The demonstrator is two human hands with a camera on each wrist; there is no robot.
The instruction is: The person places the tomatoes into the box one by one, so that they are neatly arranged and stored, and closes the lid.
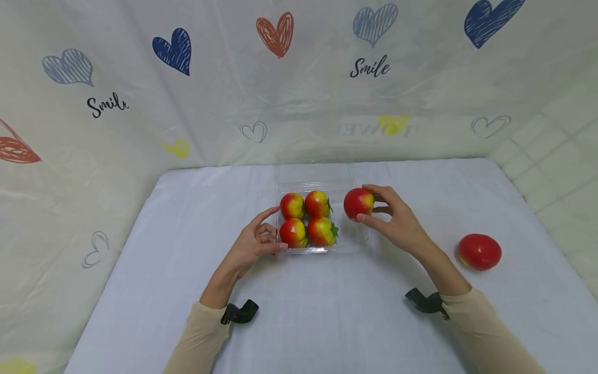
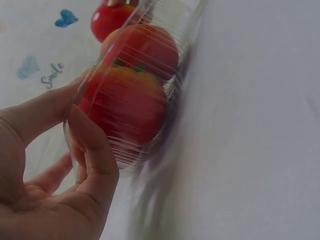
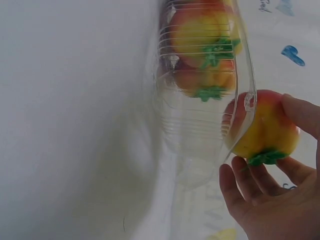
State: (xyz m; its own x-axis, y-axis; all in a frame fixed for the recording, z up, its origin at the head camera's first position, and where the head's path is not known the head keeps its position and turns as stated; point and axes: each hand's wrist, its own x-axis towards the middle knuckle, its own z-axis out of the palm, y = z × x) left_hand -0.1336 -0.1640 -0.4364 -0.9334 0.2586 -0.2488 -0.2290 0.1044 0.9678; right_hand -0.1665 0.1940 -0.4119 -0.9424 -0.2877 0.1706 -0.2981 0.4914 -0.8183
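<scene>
Hands well apart, one at either side of a clear plastic container [image 1: 306, 251]. Left hand [image 1: 254, 243] pinched the container's left rim between thumb and fingers. Right hand [image 1: 397, 221] gripped a red-and-yellow tomato [image 1: 357, 203] at the container's right end; contact between tomato and container could not be determined. Four tomatoes [image 1: 321, 231] sat inside, two by two, nearer the left hand. One loose red tomato [image 1: 479, 252] lay on the worktop [image 1: 327, 322], right of the right forearm.
</scene>
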